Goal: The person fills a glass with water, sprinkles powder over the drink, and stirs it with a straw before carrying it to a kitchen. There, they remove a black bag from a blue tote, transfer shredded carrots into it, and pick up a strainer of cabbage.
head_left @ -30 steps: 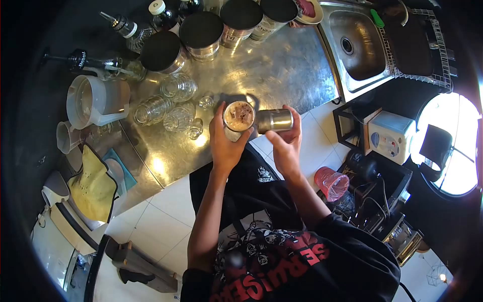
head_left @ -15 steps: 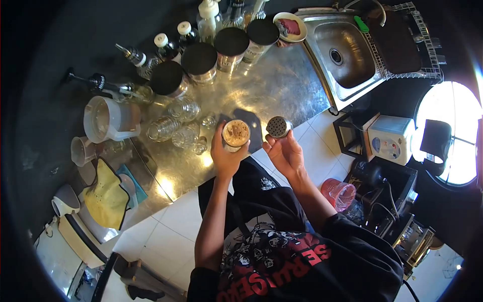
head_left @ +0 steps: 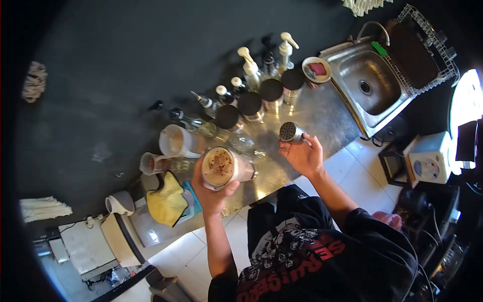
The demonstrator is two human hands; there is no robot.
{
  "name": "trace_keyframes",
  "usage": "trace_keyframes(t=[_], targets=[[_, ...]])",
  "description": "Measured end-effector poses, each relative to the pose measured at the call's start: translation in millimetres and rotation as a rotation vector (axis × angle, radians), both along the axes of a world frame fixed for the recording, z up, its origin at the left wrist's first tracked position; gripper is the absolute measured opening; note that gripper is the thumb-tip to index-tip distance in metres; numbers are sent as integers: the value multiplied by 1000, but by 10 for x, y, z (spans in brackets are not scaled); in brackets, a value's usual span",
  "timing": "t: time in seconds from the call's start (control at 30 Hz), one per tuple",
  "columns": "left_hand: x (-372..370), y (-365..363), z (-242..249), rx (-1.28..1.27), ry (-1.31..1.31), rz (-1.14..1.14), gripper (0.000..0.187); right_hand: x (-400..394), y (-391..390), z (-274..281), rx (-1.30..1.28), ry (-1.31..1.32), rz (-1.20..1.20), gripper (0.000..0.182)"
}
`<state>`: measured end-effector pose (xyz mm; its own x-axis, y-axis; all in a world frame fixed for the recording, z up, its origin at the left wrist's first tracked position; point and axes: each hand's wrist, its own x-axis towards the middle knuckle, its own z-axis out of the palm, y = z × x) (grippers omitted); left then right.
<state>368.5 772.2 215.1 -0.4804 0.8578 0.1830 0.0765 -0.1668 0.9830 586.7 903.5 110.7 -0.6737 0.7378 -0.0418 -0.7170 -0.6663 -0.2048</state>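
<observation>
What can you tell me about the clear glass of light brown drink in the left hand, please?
The clear, round glass is nearly full of light brown drink, with ice and dark specks on top. Its open mouth faces the camera. The left hand curls around its side, apparently holding it above the silvery metal counter.

The iced drink [head_left: 218,166] is creamy brown, sprinkled with dark brown specks. The shaker [head_left: 292,132] is silver, its top dotted with dark holes. The T-shirt [head_left: 302,259] is black, printed with red lettering and grey-white figures. The cloth [head_left: 165,202] is yellow with a black edge, the canister lids [head_left: 271,90] black, the pump tops [head_left: 245,53] white, the wall [head_left: 126,75] dark grey, the floor tiles [head_left: 370,161] white.
</observation>
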Motion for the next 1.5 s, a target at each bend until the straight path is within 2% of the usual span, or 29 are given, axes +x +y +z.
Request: trace_keyframes(t=[0.1,0.17,0.2,0.23,0.3,0.37,0.43,0.5,0.57,0.6,0.63,0.7,0.73,0.77,0.83,0.87,0.9,0.97,1.0,1.03,1.1,1.13,1.27,1.33,1.37,1.43,1.5], targets=[[-318,-132,431,31,40,40,88,-271,24,-37,60,61,113,47],[-484,-242,601,25,57,180,91,-509,-37,62,120,-133,66,54],[-600,-321,634,43,45,237,92,-611,-41,139,125,-153,103,65],[-706,-392,675,54,31,252,92,-726,-29,217,127,-137,115,65],[-845,-525,743,112,30,295,91,-936,14,369,400,-157,139,66],[-951,-662,784,122,63,339,90,-1114,87,418,467,-227,221,66],[-986,-772,775,132,81,384,90,-1359,174,348,757,-377,196,65],[-989,-879,745,102,141,474,89,-1565,239,358,821,-452,158,62],[-1036,-1052,563,110,138,507,86,-1760,307,383,1215,-885,-30,62],[-1006,-1111,500,67,210,535,84,-1894,354,306,1387,-901,-163,60],[-956,-1150,450,25,282,565,82,-1996,350,300,1408,-897,-151,60],[-783,-1222,344,23,190,628,80,-2189,320,272,1769,-1296,-46,59],[-747,-1269,274,-20,168,627,79,-2309,322,201,1849,-1401,70,60],[-708,-1320,203,-65,147,627,78,-2406,320,76,1871,-1393,77,60],[-623,-1419,16,-99,196,696,76,-2590,317,-130,1929,-1465,301,60],[-568,-1471,-66,-105,157,717,77,-2670,317,-192,1955,-1545,408,53],[-521,-1518,-134,-110,119,737,78,-2728,321,-231,1976,-1535,418,53],[-451,-1622,-254,-152,181,767,78,-2813,325,-310,2042,-1586,662,53],[-420,-1663,-266,-167,157,751,77,-2877,291,-371,2163,-1623,619,43],[-403,-1684,-279,-167,152,765,77,-2921,302,-425,2178,-1613,626,43],[-349,-1741,-303,-180,86,781,76,-3001,381,-511,2390,-1525,692,34],[-349,-1774,-346,-169,77,801,75,-3044,414,-655,2506,-1495,622,26],[-364,-1923,-503,-264,182,859,77,-3174,495,-1084,2720,-1418,721,22],[-350,-1937,-508,-269,187,880,76,-3224,439,-1157,2852,-1608,640,19],[-335,-1936,-510,-271,194,876,75,-3241,421,-1195,2872,-1577,645,19],[-317,-1924,-499,-265,188,918,75,-3279,395,-1192,2937,-1702,897,18],[-285,-1931,-506,-263,219,911,75,-3302,449,-1257,3022,-1619,918,17]])
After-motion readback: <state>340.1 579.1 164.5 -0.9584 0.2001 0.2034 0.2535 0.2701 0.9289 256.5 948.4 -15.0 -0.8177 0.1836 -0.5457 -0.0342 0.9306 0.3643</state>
